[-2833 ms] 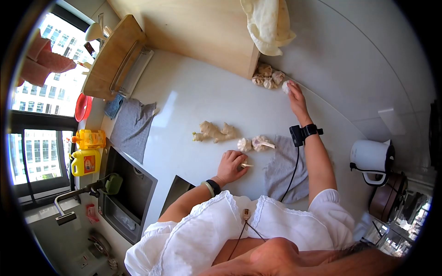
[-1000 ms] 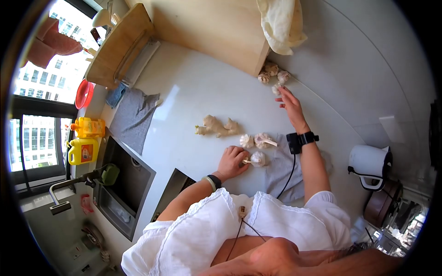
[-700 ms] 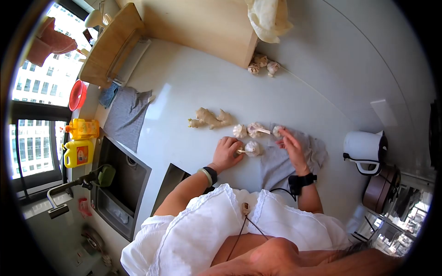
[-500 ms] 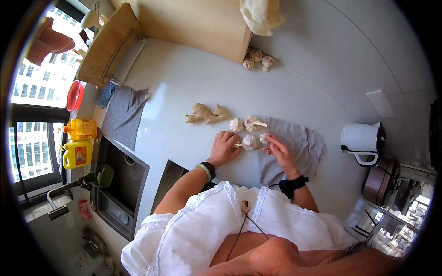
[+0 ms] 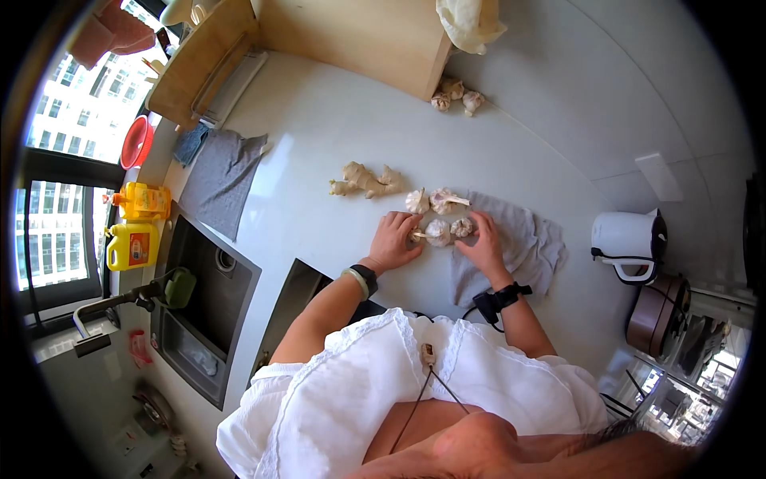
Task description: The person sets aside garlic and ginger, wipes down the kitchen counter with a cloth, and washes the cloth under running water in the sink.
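Observation:
Two garlic bulbs sit side by side between my hands: a pale one [image 5: 437, 232] and a smaller, darker one [image 5: 461, 227]. My left hand [image 5: 393, 243] rests on the counter at their left, fingers curved and slightly apart, touching what looks like a garlic stem. On the other side, my right hand [image 5: 483, 246] curves its thumb and fingers around the smaller bulb's right edge without closing. Just beyond lie another garlic bulb [image 5: 416, 201] and a long-stemmed garlic bulb [image 5: 448, 201]. A ginger root [image 5: 369, 182] lies farther off to the left.
A grey cloth [image 5: 519, 243] lies under and beside my right hand. The sink [image 5: 254, 299] is at left, with yellow bottles [image 5: 132, 246] beyond it. More garlic bulbs [image 5: 472, 101] sit by the wooden shelf [image 5: 359, 40]. A white kettle [image 5: 626, 239] stands at right.
My right hand has moved up from touching the smaller bulb with its fingertips to curving around its right side. My left hand stays beside the bulbs. The whole view has shifted slightly.

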{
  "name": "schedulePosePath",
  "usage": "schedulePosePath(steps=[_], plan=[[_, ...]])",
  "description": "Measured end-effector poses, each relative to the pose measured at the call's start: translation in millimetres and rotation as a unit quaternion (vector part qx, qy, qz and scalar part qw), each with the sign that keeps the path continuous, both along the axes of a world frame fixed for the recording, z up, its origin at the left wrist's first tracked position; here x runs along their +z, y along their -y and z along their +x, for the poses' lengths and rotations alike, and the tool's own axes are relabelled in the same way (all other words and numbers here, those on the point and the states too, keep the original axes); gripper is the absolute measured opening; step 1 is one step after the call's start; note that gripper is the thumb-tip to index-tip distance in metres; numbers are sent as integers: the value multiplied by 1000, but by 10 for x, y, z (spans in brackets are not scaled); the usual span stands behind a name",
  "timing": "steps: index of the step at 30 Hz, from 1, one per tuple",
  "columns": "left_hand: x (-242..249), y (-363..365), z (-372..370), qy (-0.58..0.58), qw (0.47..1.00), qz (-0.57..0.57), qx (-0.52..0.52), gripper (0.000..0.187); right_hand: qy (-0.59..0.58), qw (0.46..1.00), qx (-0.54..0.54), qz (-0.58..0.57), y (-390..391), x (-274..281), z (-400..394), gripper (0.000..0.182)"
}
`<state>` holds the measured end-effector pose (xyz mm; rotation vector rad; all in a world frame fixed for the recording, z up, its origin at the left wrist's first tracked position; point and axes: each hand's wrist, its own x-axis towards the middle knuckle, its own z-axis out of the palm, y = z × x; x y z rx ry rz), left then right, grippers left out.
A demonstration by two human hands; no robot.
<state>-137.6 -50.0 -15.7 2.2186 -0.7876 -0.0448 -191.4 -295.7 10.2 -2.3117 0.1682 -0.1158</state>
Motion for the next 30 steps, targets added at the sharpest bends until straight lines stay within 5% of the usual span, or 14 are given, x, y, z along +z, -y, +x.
schedulePosePath(steps=[3,9,16,22,30], plan=[[70,-25,-42,-10,999,-39,2,70,-20,997,4,-80,23,-167,23,53],[439,-54,-291,-8,997,-66,33,67,15,998,36,-55,114,-259,-7,56],[973,76,-683,-317,911,-257,54,67,-44,992,84,87,-392,799,-396,49],[970,-158,-1240,-260,916,-250,173,46,-24,967,210,139,-867,795,-600,49],[884,-927,-2085,-333,796,-442,243,38,-6,913,373,163,-1577,993,-1028,44]])
